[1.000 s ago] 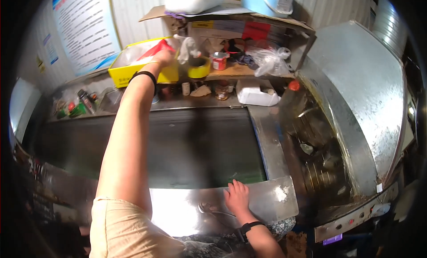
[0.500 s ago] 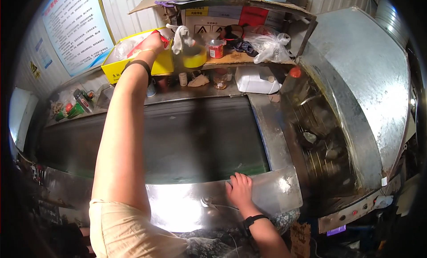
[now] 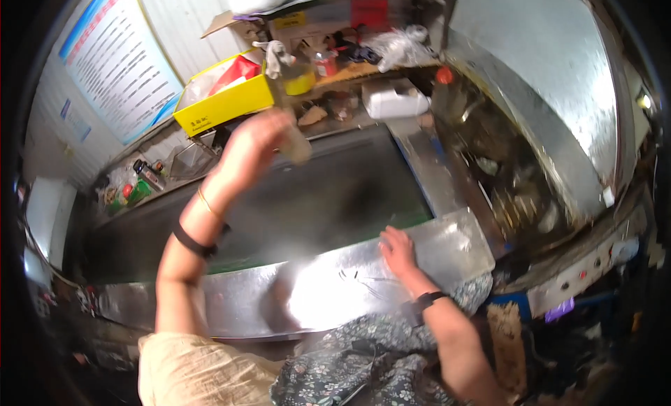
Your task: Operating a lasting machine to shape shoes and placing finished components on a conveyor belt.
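Observation:
My left hand (image 3: 260, 141) is raised over the dark conveyor belt (image 3: 314, 203), just in front of the yellow box (image 3: 227, 109). It is closed on a small pale, see-through piece (image 3: 297, 146), too smeared by motion to name. Inside the box lie a red packet (image 3: 237, 70) and some clear plastic. My right hand (image 3: 398, 251) rests on the shiny metal ledge (image 3: 461, 248) along the belt's near side, its fingers laid out at the edge and holding nothing.
Behind the belt, a shelf (image 3: 349, 74) carries a yellow tub (image 3: 299, 83), a red-labelled jar (image 3: 325, 63) and plastic bags (image 3: 405, 48). A white jug (image 3: 397, 102) lies below it. On the right stands a dirty trough (image 3: 489, 168) beneath a curved metal hood (image 3: 538, 70).
My left hand has come out of the yellow box and moved down over the belt, now with the pale piece in it. My right hand stays on the ledge. The whole view has shifted.

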Tool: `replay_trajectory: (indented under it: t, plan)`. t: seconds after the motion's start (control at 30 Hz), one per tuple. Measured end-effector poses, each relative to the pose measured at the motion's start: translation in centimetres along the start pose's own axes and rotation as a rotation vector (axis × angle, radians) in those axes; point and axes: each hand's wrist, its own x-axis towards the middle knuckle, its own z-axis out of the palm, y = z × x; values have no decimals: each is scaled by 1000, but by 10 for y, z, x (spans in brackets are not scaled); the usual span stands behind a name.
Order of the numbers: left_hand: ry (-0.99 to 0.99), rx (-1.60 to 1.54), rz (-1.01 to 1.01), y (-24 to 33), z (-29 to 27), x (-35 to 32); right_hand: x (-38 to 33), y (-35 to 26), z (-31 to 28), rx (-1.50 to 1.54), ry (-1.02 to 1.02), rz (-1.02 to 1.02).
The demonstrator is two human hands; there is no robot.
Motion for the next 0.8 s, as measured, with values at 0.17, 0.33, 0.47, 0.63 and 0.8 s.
replay_trajectory:
  t: [0.17, 0.33, 0.47, 0.63, 0.8]
  plan:
    - [-249, -245, 179, 152, 142, -47, -69, -5, -64, 455, 200, 32]
    - [-297, -510, 278, 230, 239, -57, -139, 7, -114, 480, 192, 350]
    - [-593, -662, 147, 245, 267, -64, -149, 4, -113, 463, 232, 446]
    - [-453, -833, -82, 257, 298, -90, -131, -18, -109, 88, 199, 300]
    - [-296, -670, -462, 274, 325, -122, -113, -32, -121, -250, 28, 239]
